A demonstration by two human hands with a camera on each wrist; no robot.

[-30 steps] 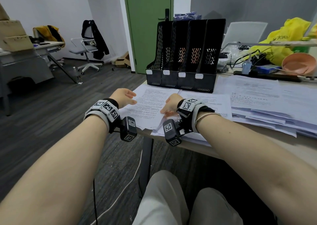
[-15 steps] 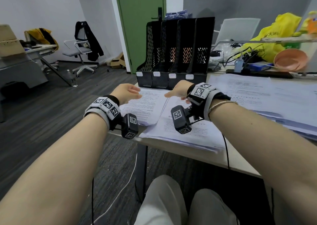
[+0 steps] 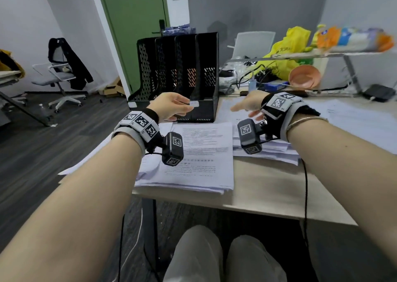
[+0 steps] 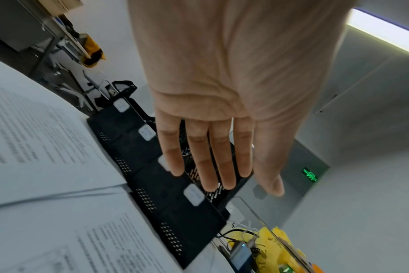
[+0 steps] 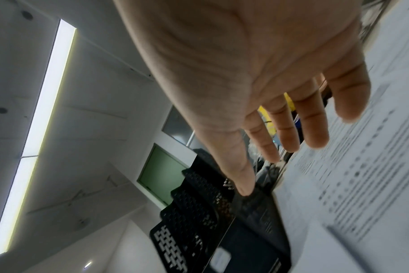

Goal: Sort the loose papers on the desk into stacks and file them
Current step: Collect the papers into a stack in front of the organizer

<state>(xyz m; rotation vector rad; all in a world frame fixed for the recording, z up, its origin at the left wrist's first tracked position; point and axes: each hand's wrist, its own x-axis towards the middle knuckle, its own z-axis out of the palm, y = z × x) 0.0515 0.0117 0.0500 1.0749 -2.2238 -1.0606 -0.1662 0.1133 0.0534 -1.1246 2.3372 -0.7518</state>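
Observation:
A black mesh file rack [image 3: 180,75] with several slots stands at the desk's far left. In front of it lies a stack of printed papers [image 3: 193,163], and a wider spread of sheets [image 3: 354,120] covers the desk to the right. My left hand [image 3: 171,107] hovers before the rack's base with straight fingers [image 4: 220,162], holding nothing. My right hand [image 3: 247,107] floats just right of the rack above the sheets [image 5: 362,175], fingers spread and empty. The rack also shows in both wrist views [image 4: 156,194] [image 5: 199,212].
Behind the papers lie cables, a small bottle [image 3: 252,84], a yellow bag [image 3: 287,49] and an orange bowl [image 3: 304,77]. A raised shelf [image 3: 322,53] holds packets. An office chair [image 3: 62,77] stands on the floor at left. My knees [image 3: 214,258] are under the desk edge.
Both hands lifted off the near papers and moved forward toward the rack. The right hand swung to the rack's right side, over the wider spread.

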